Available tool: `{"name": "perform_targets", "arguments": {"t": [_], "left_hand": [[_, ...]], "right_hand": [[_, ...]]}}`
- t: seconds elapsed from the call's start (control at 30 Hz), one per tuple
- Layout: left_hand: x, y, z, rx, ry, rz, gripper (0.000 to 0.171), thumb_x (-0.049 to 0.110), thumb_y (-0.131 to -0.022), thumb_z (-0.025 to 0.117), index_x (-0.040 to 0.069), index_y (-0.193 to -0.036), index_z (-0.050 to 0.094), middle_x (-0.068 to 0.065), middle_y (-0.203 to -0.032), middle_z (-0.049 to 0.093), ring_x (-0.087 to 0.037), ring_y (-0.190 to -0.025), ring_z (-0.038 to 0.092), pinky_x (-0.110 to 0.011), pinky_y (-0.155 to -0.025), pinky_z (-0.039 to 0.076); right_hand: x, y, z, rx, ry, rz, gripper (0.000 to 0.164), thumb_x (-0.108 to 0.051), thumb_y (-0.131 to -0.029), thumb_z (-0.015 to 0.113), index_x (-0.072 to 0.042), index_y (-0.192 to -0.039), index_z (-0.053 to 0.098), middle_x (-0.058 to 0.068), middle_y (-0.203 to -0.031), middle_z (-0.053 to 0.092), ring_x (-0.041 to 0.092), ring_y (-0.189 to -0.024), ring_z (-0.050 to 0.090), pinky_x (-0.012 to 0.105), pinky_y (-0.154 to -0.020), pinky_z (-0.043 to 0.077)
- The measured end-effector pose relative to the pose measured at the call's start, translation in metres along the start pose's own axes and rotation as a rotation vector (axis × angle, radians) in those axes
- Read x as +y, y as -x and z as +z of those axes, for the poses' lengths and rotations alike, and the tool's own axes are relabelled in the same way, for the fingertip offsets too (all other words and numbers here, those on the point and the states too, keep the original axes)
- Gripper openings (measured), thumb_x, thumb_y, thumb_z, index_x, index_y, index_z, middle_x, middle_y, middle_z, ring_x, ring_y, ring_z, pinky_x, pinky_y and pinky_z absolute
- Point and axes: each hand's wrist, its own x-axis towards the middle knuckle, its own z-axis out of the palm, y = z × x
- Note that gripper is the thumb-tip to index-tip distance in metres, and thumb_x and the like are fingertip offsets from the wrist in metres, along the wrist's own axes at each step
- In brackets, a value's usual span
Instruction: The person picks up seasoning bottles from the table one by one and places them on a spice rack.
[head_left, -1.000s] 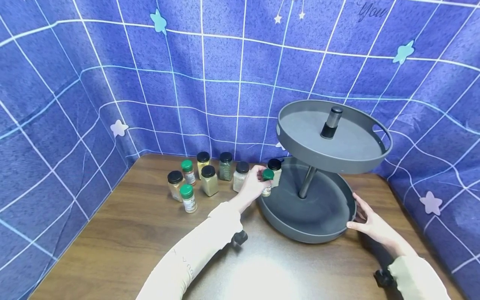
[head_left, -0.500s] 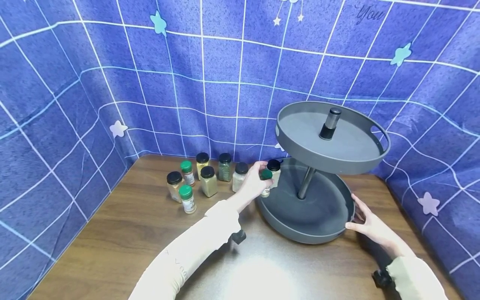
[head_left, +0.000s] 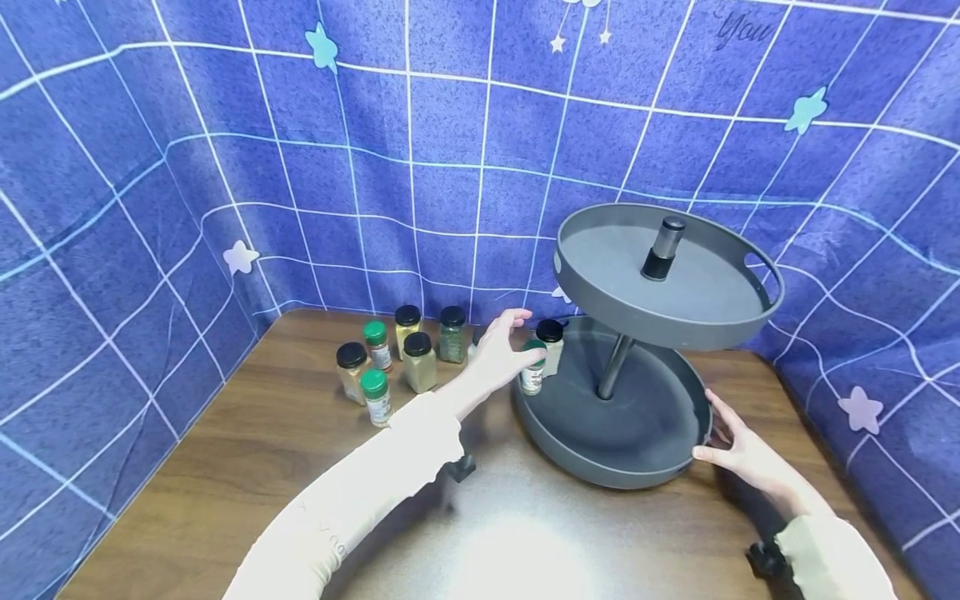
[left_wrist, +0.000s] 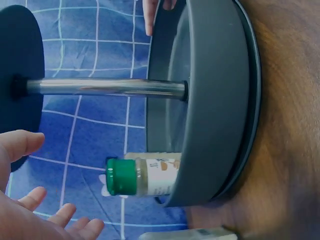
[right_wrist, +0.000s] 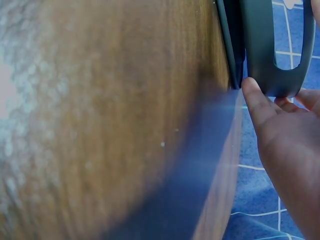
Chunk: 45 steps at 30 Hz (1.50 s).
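My left hand (head_left: 495, 354) is beside the lower tier's left edge, its fingers spread and the thumb over the green cap. In the left wrist view, a gap separates the fingers from the green-capped spice jar (left_wrist: 127, 177), which stands upright inside the rim. Close behind it is a black-capped spice jar (head_left: 551, 348). At the opposite side, my right hand (head_left: 746, 450) rests against the outer wall of the grey two-tier tray (head_left: 607, 472). Thumb and fingers spread along that wall, near a handle cutout in the right wrist view; some fingertips are hidden behind it.
Several spice jars with black or green caps, such as a jar of green herbs (head_left: 452, 335), stand left of the tray. The upper tier (head_left: 667, 312) overhangs the lower one on a metal post (head_left: 616, 367). A blue curtain (head_left: 420, 183) hangs behind the wooden table (head_left: 300, 483).
My left hand has let go of the green-capped spice jar and drawn back a little to the left, fingers spreading. The jar stays in the lower tier. My right hand keeps its place.
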Motion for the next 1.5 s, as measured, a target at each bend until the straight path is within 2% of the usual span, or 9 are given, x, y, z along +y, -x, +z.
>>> {"name": "perform_targets", "arguments": {"t": [0.3, 0.47, 0.63, 0.9, 1.17, 1.3, 1.4, 1.43, 1.5], "left_hand": [[0.016, 0.010, -0.025, -0.007, -0.118, 0.140, 0.063, 0.026, -0.077, 0.076, 0.011, -0.131, 0.048, -0.013, -0.131, 0.053, -0.025, -0.124, 0.046, -0.042, -0.103, 0.038], [0.020, 0.016, -0.039, -0.017, -0.146, 0.178, 0.065, 0.027, -0.075, 0.077, 0.013, -0.132, 0.048, -0.010, -0.132, 0.052, -0.024, -0.118, 0.048, -0.040, -0.100, 0.040], [0.019, 0.020, -0.051, -0.046, -0.177, 0.216, 0.065, 0.028, -0.076, 0.077, 0.012, -0.132, 0.048, -0.008, -0.132, 0.052, -0.022, -0.120, 0.047, -0.038, -0.104, 0.036], [0.011, 0.038, -0.075, -0.025, -0.224, 0.238, 0.067, 0.030, -0.075, 0.078, 0.013, -0.133, 0.048, -0.008, -0.131, 0.053, -0.024, -0.124, 0.044, -0.045, -0.105, 0.035], [0.000, 0.054, -0.093, -0.024, -0.229, 0.212, 0.069, 0.030, -0.075, 0.078, 0.016, -0.135, 0.046, -0.004, -0.134, 0.049, -0.021, -0.127, 0.042, -0.045, -0.106, 0.033], [-0.007, 0.062, -0.102, -0.019, -0.183, 0.190, 0.071, 0.028, -0.076, 0.078, 0.018, -0.137, 0.044, -0.002, -0.136, 0.047, -0.020, -0.128, 0.041, -0.044, -0.106, 0.036], [-0.014, 0.068, -0.110, -0.002, -0.184, 0.187, 0.073, 0.027, -0.075, 0.079, 0.019, -0.138, 0.043, -0.002, -0.135, 0.048, -0.021, -0.127, 0.041, -0.045, -0.106, 0.035], [-0.016, 0.069, -0.113, 0.003, -0.194, 0.190, 0.073, 0.027, -0.075, 0.079, 0.018, -0.138, 0.043, -0.003, -0.135, 0.048, -0.022, -0.127, 0.041, -0.046, -0.106, 0.034], [-0.020, 0.073, -0.119, 0.017, -0.219, 0.189, 0.074, 0.027, -0.074, 0.079, 0.018, -0.138, 0.043, -0.005, -0.135, 0.048, -0.023, -0.127, 0.041, -0.047, -0.107, 0.032]], "right_hand": [[-0.001, 0.001, 0.001, 0.001, 0.002, -0.001, 0.092, 0.004, -0.081, 0.068, 0.003, -0.149, 0.005, 0.043, -0.136, 0.022, -0.020, -0.113, 0.032, 0.002, -0.089, 0.035], [-0.001, 0.001, 0.001, 0.006, 0.000, -0.012, 0.091, 0.004, -0.081, 0.068, 0.004, -0.148, 0.006, 0.043, -0.135, 0.021, -0.020, -0.114, 0.032, 0.002, -0.089, 0.035], [-0.002, 0.001, 0.001, 0.005, -0.010, -0.010, 0.091, 0.005, -0.081, 0.067, 0.005, -0.147, 0.005, 0.045, -0.136, 0.020, -0.019, -0.114, 0.033, 0.002, -0.089, 0.035], [-0.002, 0.001, 0.001, 0.000, -0.008, 0.001, 0.091, 0.004, -0.082, 0.067, 0.004, -0.148, 0.005, 0.042, -0.140, 0.020, -0.010, -0.118, 0.035, 0.002, -0.089, 0.035], [-0.002, 0.000, 0.000, 0.004, -0.012, -0.012, 0.091, 0.005, -0.081, 0.067, 0.006, -0.147, 0.005, 0.043, -0.139, 0.020, -0.018, -0.114, 0.032, 0.002, -0.089, 0.034], [-0.002, 0.001, 0.000, 0.005, -0.004, -0.004, 0.091, 0.004, -0.081, 0.067, 0.005, -0.148, 0.005, 0.042, -0.140, 0.020, -0.007, -0.122, 0.036, 0.002, -0.090, 0.035], [-0.002, 0.001, 0.000, 0.006, 0.021, 0.018, 0.091, 0.002, -0.082, 0.068, 0.004, -0.148, 0.005, 0.041, -0.142, 0.020, 0.020, -0.130, 0.038, 0.003, -0.090, 0.035], [-0.002, 0.001, 0.000, 0.007, 0.022, 0.020, 0.091, 0.002, -0.082, 0.068, 0.004, -0.148, 0.005, 0.041, -0.141, 0.020, 0.025, -0.130, 0.038, 0.003, -0.090, 0.035], [-0.003, 0.001, 0.000, 0.006, 0.030, 0.030, 0.091, 0.002, -0.082, 0.068, 0.003, -0.148, 0.005, 0.040, -0.142, 0.020, 0.046, -0.127, 0.033, 0.003, -0.090, 0.035]]}}
